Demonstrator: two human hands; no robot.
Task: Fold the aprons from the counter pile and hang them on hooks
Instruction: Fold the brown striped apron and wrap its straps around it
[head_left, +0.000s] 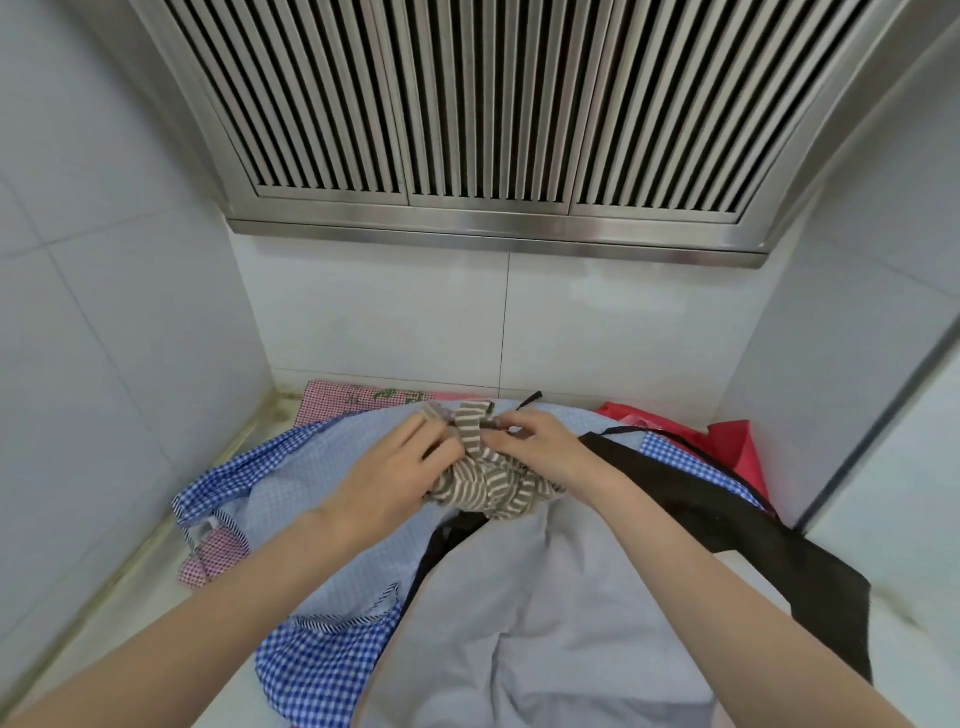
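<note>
Left hand: the left hand (387, 470) has its fingers curled into the striped cloth (485, 475), gripping the left side of the bundle.
Right hand: the right hand (535, 441) pinches the upper right part of the same cloth with bent fingers and thumb; a thin black strap (530, 401) pokes out just beyond its fingertips.
Grip: both hands are closed on the striped cloth, one at each side, nearly touching above it.
Striped cloth: brown and white stripes, bunched into a crumpled wad between the two hands, resting on top of the pile.
Pile: directly under the grip lies a pale blue apron (530, 613), spread wide toward the person; a black apron (727, 514) runs off to the right of the grip, passing under the right forearm.
Left of the grip: a blue checked apron (322, 665) with dark striped trim, and a small red checked piece (213, 556) at its outer edge.
Beyond the grip: a pink checked cloth (332, 400) against the wall; a red cloth (732, 447) sits to the far right of the grip.
Bench: a pale bench (898, 639) carries the pile, showing bare to the right of the black apron.
Above: a steel slatted hood (493, 114) hangs over the white tiled wall (384, 317).
</note>
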